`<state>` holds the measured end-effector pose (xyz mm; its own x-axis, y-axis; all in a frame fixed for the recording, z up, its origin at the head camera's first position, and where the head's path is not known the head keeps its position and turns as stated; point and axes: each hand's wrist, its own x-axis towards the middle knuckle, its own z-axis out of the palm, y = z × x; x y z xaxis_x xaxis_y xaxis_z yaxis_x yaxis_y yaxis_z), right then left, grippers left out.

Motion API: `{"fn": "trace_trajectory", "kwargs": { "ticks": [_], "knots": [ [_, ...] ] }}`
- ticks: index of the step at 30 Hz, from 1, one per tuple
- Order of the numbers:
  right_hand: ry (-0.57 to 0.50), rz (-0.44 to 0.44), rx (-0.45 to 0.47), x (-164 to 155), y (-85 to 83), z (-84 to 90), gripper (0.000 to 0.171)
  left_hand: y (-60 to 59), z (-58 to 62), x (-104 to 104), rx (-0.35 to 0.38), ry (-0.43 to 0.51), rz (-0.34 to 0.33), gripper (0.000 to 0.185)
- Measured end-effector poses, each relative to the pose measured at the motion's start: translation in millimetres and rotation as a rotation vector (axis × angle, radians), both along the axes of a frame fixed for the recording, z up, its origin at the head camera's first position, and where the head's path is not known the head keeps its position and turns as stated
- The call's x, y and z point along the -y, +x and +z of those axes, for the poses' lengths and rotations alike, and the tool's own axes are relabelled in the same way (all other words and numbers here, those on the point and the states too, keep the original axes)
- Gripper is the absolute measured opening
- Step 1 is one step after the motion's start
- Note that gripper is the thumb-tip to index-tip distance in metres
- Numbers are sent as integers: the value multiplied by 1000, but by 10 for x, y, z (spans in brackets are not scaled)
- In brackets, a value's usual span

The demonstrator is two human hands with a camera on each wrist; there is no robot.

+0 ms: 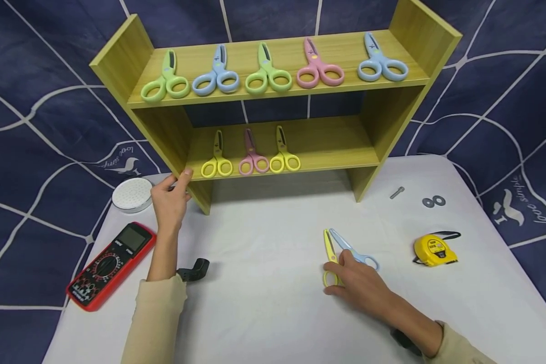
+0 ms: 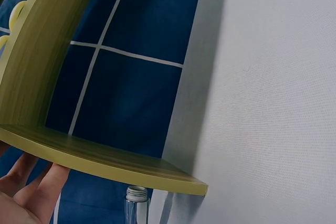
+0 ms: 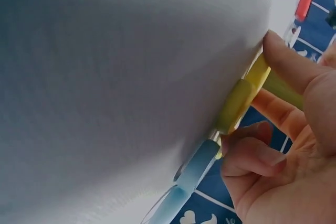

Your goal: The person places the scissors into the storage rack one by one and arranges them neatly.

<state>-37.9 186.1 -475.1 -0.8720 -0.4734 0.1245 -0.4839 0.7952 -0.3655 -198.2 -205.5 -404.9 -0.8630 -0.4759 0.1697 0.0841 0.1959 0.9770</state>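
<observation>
**Right hand on table scissors, left hand steadying shelf**

Right hand [image 1: 359, 285] sits on the white table [image 1: 264, 303], fingers curled round the handle of the yellow scissors [image 1: 330, 253]. The right wrist view shows fingertips [image 3: 278, 56] pressing the yellow handle against the cloth, so it reads as a pinch on the handle, scissors lying flat rather than lifted. Blue scissors [image 1: 352, 247] lie touching them, blades crossing near the tips; the hand covers part of the blue handle too, and I can't tell if it grips both.

Left hand [image 1: 170, 199] is at the front left corner of the wooden shelf [image 1: 118, 65]. Thumb is on the edge of the lower board, fingers roughly straight against the side panel. The left wrist view shows fingers [image 2: 50, 179] under the board edge. Looks like a bracing touch to stop the shelf shifting, not a grip.

Shelf layout is one row per level, handles facing out for easy grabbing:
- top: five scissors [image 1: 268, 71], green, blue, green, pink, blue
- lower: three scissors [image 1: 250, 151], yellow, pink, yellow, bunched at the left, right half free

Also on the table: red multimeter [image 1: 111, 265] and white round disc [image 1: 132, 194] on the left, black clip [image 1: 193, 270] by the left forearm, yellow tape measure [image 1: 434, 250], bolt [image 1: 397, 192] and two washers [image 1: 434, 201] on the right, all well apart from the hands.
</observation>
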Motion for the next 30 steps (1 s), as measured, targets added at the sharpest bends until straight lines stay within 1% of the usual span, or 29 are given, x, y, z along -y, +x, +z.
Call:
{"fn": "trace_trajectory", "kwargs": {
  "ticks": [2,5,10,14,19,24,27,30],
  "knots": [
    [-3,-8,4,7,-3,5,46,-2,0,7,1,-5,0,26],
    [-11,-5,-16,22,-12,6,47,12,23,-1,7,-12,-10,30],
    [-46,26,-84,58,-35,16,46,19,32,-7,-4,4,-18,33],
    [-72,37,-152,104,-68,93,45,11,11,-6,-7,-3,-12,33],
    [-133,41,-229,157,-141,292,45,9,6,-10,-13,-14,-12,34],
    [-206,46,-316,179,-280,519,45,15,1,-7,-11,-26,-3,35],
    [-225,25,-355,187,-384,660,44,16,-7,-7,-13,-33,-3,37],
    [-213,-12,-364,206,-494,807,43,17,-5,0,-21,-32,-7,36]
  ]
}}
